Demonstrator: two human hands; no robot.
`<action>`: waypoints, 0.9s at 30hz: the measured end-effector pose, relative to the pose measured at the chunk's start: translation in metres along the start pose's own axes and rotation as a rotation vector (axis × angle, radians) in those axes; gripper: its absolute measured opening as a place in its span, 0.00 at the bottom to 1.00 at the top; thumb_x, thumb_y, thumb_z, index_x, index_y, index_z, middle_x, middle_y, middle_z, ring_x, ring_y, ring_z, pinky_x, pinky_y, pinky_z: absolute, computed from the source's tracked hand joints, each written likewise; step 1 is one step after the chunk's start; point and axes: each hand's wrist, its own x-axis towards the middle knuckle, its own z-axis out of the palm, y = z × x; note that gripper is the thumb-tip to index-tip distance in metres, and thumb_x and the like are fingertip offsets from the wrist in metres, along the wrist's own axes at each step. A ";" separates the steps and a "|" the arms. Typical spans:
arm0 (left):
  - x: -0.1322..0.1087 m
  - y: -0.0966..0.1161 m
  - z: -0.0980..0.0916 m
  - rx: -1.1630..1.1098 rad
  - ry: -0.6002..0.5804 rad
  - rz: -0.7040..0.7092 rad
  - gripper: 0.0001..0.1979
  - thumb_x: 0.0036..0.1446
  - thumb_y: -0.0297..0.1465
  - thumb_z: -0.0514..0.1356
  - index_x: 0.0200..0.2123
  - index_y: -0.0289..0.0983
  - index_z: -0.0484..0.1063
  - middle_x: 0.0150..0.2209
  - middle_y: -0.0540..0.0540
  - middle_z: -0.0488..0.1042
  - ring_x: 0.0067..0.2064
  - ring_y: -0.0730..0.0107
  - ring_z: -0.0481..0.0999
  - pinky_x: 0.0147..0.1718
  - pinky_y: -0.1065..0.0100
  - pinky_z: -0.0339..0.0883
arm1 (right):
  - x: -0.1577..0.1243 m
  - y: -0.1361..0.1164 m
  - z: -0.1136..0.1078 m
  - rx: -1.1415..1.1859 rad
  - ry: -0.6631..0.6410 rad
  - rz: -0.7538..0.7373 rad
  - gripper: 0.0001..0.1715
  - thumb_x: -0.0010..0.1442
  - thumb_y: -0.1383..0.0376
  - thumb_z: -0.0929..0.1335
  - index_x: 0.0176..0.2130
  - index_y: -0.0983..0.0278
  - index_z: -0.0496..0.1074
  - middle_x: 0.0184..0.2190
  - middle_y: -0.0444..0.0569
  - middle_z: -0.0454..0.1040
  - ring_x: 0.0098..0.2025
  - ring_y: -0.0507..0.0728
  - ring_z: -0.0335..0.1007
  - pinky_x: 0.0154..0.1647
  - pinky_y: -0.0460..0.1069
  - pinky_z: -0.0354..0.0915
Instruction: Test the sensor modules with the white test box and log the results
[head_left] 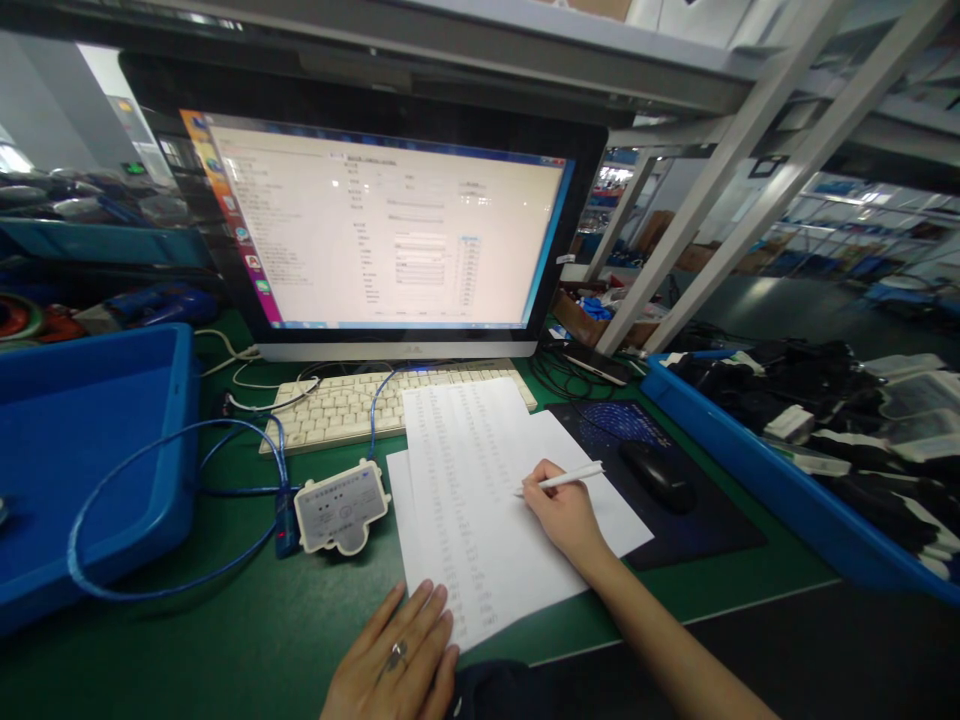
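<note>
Between the thumb and fingers of my right hand (564,515) is a white pen (574,476), its tip at the sheet of paper (517,545). Columns of handwriting, too blurred to read, run down the left and middle of that sheet. More paper shows beneath it. My left hand (397,655) lies flat with its fingers stretched over the sheet's lower left edge, a ring on one finger. Left of the paper sits a pale, labelled device (343,508) with a scalloped outline, beside a blue USB adapter (285,522) with a red light.
A lit monitor (390,230) stands behind a keyboard (337,408), which the paper partly overlaps. A black mouse (657,476) rests on a dark mouse pad (697,535). Blue cables (172,597) loop at left beside a blue bin (169,480). Another blue bin (787,500) at right holds dark parts.
</note>
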 end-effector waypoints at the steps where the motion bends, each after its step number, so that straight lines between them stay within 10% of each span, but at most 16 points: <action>1: 0.000 0.000 0.000 0.001 0.000 0.002 0.08 0.58 0.27 0.55 0.36 0.34 0.75 0.41 0.49 0.78 0.47 0.74 0.75 0.60 0.71 0.54 | 0.000 0.000 0.000 -0.002 0.003 -0.001 0.10 0.48 0.61 0.63 0.19 0.61 0.60 0.13 0.39 0.57 0.18 0.51 0.53 0.18 0.46 0.49; 27: 0.002 0.000 -0.002 0.028 -0.032 0.015 0.08 0.58 0.27 0.56 0.37 0.35 0.74 0.42 0.50 0.78 0.47 0.74 0.75 0.62 0.70 0.49 | 0.015 -0.002 -0.014 0.191 0.046 0.224 0.14 0.45 0.53 0.61 0.20 0.61 0.59 0.12 0.41 0.61 0.13 0.48 0.47 0.13 0.45 0.44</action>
